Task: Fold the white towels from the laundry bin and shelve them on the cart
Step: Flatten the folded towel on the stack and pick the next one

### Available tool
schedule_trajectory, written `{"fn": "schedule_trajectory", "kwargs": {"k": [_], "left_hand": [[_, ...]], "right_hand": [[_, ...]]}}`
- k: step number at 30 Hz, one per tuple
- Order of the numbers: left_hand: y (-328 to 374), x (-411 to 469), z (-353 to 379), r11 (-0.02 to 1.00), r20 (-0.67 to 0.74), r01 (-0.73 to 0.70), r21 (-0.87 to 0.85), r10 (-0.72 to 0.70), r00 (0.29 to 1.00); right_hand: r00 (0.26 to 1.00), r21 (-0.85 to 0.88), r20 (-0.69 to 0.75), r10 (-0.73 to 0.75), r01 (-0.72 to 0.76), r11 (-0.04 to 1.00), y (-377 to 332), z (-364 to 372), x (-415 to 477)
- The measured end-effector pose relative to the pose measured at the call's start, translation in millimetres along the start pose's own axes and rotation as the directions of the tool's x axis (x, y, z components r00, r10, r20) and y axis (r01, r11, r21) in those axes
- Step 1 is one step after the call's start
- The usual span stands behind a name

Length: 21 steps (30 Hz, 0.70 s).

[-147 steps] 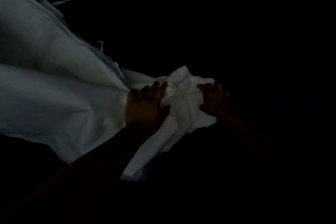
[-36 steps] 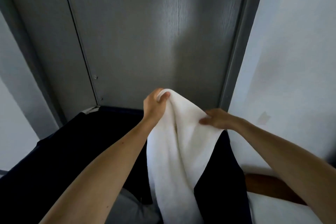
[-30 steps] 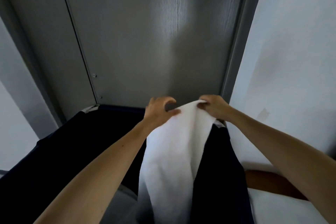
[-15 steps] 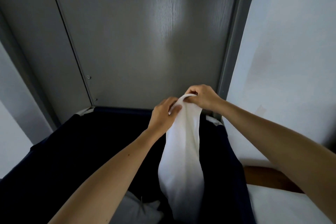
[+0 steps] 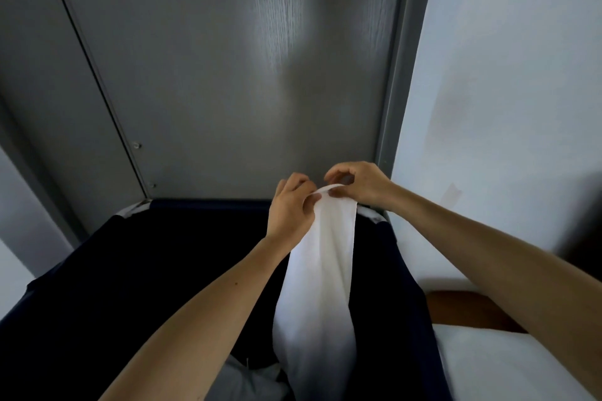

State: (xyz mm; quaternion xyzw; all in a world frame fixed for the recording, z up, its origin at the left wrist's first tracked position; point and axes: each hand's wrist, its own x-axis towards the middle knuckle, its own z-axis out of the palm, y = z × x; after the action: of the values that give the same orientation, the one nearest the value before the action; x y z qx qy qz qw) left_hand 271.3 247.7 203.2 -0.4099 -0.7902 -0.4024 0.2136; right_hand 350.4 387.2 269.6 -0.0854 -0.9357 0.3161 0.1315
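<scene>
A white towel (image 5: pixel 321 273) hangs lengthwise out of the dark blue laundry bin (image 5: pixel 136 270), its lower end down inside. My left hand (image 5: pixel 290 208) and my right hand (image 5: pixel 358 184) are close together at the towel's top edge, above the bin's far right corner. Each pinches that edge between thumb and fingers. More white laundry (image 5: pixel 250 381) lies at the bottom of the bin. The cart is not in view.
A grey door (image 5: pixel 228 68) with its frame stands right behind the bin. A white wall (image 5: pixel 505 75) runs along the right. At the lower right are a brown wooden edge (image 5: pixel 469 309) and a white surface (image 5: pixel 508 365).
The towel has been lifted out of the dark bin. Over the last second my hands came together at its top edge, and the towel now hangs narrower.
</scene>
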Motion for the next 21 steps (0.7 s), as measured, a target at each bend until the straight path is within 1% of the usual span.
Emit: {"fn": "schedule_trajectory", "kwargs": {"k": [1, 3, 6, 7, 8, 9, 10, 11, 13, 14, 15, 16, 17, 19, 20, 21], "left_hand": [[-0.1, 0.0, 1.6, 0.997, 0.026, 0.054, -0.047, -0.053, 0.998], [0.6, -3.2, 4.9, 0.989, 0.054, 0.121, -0.082, -0.117, 0.992], [-0.6, -5.2, 5.5, 0.994, 0.066, 0.088, -0.058, -0.084, 0.994], [-2.8, -5.8, 4.9, 0.996, 0.084, 0.071, -0.048, -0.067, 0.994], [-5.2, -7.7, 4.3, 0.996, 0.111, 0.073, -0.049, -0.067, 0.992], [-6.6, -10.6, 4.2, 0.994, 0.148, 0.098, -0.051, -0.09, 0.985], [-6.8, -12.6, 4.6, 0.987, 0.174, 0.146, -0.059, -0.134, 0.975], [-4.7, -11.7, 4.0, 0.974, 0.163, 0.211, -0.078, -0.196, 0.967], [-0.2, -3.3, 4.0, 0.927, 0.075, 0.337, -0.162, -0.329, 0.941], [1.1, 1.3, 3.3, 0.911, 0.061, 0.368, -0.185, -0.363, 0.93], [-0.4, 4.5, 3.4, 0.913, 0.09, 0.371, -0.168, -0.36, 0.928], [-5.4, 4.1, 3.9, 0.921, 0.164, 0.369, -0.121, -0.348, 0.923], [-13.6, -3.0, 6.3, 0.925, 0.264, 0.374, -0.064, -0.345, 0.901], [-27.6, -24.9, 11.5, 0.921, 0.462, 0.389, 0.026, -0.356, 0.812], [-33.3, -35.2, 14.4, 0.916, 0.53, 0.398, 0.057, -0.366, 0.765], [-37.0, -44.1, 16.8, 0.91, 0.562, 0.408, 0.078, -0.378, 0.736]], "right_hand": [[1.0, -0.005, 0.006, 0.006, -0.006, 1.0, 2.3, 1.6, -1.8], [0.999, 0.006, 0.013, 0.036, -0.036, 0.999, 8.5, 8.6, -6.1], [0.998, 0.003, -0.052, 0.048, -0.048, 0.999, 17.9, 20.0, -9.2], [0.993, 0.045, -0.104, 0.053, -0.049, 0.998, 18.5, 21.3, -8.6], [0.983, 0.122, -0.168, 0.078, -0.058, 0.991, 16.7, 20.5, -7.1], [0.968, 0.203, -0.226, 0.105, -0.059, 0.978, 14.0, 17.4, -4.3], [0.96, 0.247, -0.254, 0.116, -0.052, 0.968, 10.1, 13.1, -1.4], [0.965, 0.241, -0.239, 0.108, -0.049, 0.969, 5.4, 9.1, 1.5], [0.989, 0.149, -0.109, 0.097, -0.08, 0.986, 3.2, 8.8, 4.8], [0.992, 0.094, -0.021, 0.121, -0.119, 0.988, 7.7, 12.9, 2.3], [0.986, 0.028, 0.063, 0.155, -0.157, 0.987, 15.5, 19.5, -2.2], [0.972, -0.038, 0.138, 0.188, -0.185, 0.982, 25.8, 28.8, -7.8], [0.953, -0.087, 0.211, 0.216, -0.201, 0.976, 36.4, 38.1, -14.5], [0.91, -0.074, 0.316, 0.267, -0.256, 0.964, 53.6, 50.3, -24.3], [0.896, -0.056, 0.334, 0.293, -0.292, 0.955, 59.1, 53.5, -26.6], [0.886, -0.047, 0.341, 0.315, -0.319, 0.947, 63.0, 56.6, -28.3]]}}
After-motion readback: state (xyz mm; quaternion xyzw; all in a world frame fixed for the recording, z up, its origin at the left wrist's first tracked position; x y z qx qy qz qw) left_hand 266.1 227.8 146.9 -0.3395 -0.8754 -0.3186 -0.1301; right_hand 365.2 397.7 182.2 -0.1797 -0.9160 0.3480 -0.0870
